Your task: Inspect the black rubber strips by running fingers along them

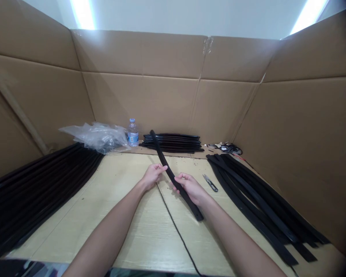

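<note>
- Cardboard walls (144,92) are enclosing a pale table (112,179) in the head view, and two bright light strips are showing above them.
- Black strip (162,158) is slanting over the middle of the table, its far end pointing toward the back stack (175,143) of dark strips, its near end lying beside the right wrist.
- Left hand (153,175) is pinching the strip's edge, thumb and fingers nearly closed.
- Right hand (190,188) is gripping it farther down, thumb on top, fingers curling underneath.
- Thin dark cord (173,220) is running from just below the left hand to the table's near edge; whether that hand is holding it, cannot tell.
- Thread snips (210,183) are lying right of the hands, near a group of flat black strips (259,200).
- Larger dark pile (46,192) is covering the left side.
- Clear plastic (100,136) is resting behind, beside a labelled bottle (133,134).
- Tangled cords (230,148) are sitting at back right.
</note>
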`<control>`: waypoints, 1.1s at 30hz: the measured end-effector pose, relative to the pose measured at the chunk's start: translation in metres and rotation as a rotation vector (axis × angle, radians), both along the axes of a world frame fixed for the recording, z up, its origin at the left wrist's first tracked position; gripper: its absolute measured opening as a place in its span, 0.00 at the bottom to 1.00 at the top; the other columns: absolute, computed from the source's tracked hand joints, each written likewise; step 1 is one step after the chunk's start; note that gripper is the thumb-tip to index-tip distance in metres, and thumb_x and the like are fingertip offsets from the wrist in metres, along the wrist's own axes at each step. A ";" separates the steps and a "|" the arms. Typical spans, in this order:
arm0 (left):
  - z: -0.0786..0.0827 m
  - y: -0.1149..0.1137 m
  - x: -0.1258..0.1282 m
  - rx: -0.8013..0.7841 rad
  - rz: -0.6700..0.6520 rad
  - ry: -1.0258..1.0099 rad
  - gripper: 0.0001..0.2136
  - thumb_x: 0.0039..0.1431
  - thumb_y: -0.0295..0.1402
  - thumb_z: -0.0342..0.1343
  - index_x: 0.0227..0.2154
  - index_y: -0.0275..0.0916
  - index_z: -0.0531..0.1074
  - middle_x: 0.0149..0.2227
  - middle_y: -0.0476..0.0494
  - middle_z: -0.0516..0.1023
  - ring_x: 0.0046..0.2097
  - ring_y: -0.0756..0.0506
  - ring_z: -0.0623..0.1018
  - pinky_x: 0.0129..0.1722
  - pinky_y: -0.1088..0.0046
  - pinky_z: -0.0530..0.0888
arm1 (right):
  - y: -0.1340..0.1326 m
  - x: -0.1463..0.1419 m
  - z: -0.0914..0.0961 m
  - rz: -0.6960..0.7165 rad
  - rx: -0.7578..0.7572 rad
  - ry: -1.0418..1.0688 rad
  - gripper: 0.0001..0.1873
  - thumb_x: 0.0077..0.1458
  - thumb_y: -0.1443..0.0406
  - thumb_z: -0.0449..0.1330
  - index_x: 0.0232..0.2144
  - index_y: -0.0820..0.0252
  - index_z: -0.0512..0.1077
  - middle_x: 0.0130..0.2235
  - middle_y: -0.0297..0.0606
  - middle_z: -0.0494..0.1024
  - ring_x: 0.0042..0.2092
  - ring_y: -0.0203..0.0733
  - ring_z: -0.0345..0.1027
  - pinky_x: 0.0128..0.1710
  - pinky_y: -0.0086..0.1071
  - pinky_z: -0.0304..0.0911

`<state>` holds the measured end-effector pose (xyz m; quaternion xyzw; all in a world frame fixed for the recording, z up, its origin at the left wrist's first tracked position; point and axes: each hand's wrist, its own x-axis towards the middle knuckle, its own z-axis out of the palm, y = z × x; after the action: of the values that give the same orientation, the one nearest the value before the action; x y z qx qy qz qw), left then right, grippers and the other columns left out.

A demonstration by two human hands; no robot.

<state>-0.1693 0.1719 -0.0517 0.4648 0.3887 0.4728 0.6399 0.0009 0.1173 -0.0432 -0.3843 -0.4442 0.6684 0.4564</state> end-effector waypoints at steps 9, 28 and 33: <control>0.000 -0.002 0.000 0.020 -0.023 0.029 0.19 0.40 0.41 0.62 0.27 0.35 0.60 0.16 0.60 0.51 0.14 0.63 0.49 0.16 0.83 0.41 | 0.001 0.001 -0.004 -0.026 0.008 -0.022 0.22 0.42 0.66 0.67 0.41 0.64 0.66 0.26 0.34 0.73 0.21 0.31 0.63 0.21 0.25 0.60; 0.001 -0.005 -0.002 -0.027 -0.199 0.028 0.18 0.44 0.42 0.60 0.34 0.33 0.66 0.15 0.61 0.46 0.14 0.63 0.46 0.16 0.84 0.39 | -0.002 0.006 0.000 0.089 0.070 -0.047 0.19 0.43 0.63 0.66 0.37 0.62 0.65 0.27 0.36 0.74 0.22 0.32 0.65 0.20 0.26 0.62; -0.002 -0.003 -0.003 -0.025 -0.194 0.017 0.17 0.45 0.43 0.59 0.30 0.34 0.64 0.15 0.61 0.46 0.14 0.63 0.47 0.16 0.84 0.40 | -0.003 0.008 0.008 0.081 0.109 -0.124 0.18 0.45 0.62 0.64 0.37 0.63 0.64 0.26 0.39 0.75 0.19 0.29 0.61 0.17 0.22 0.56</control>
<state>-0.1723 0.1692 -0.0541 0.4962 0.3529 0.3998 0.6852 0.0084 0.1139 -0.0350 -0.3811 -0.5223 0.6363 0.4207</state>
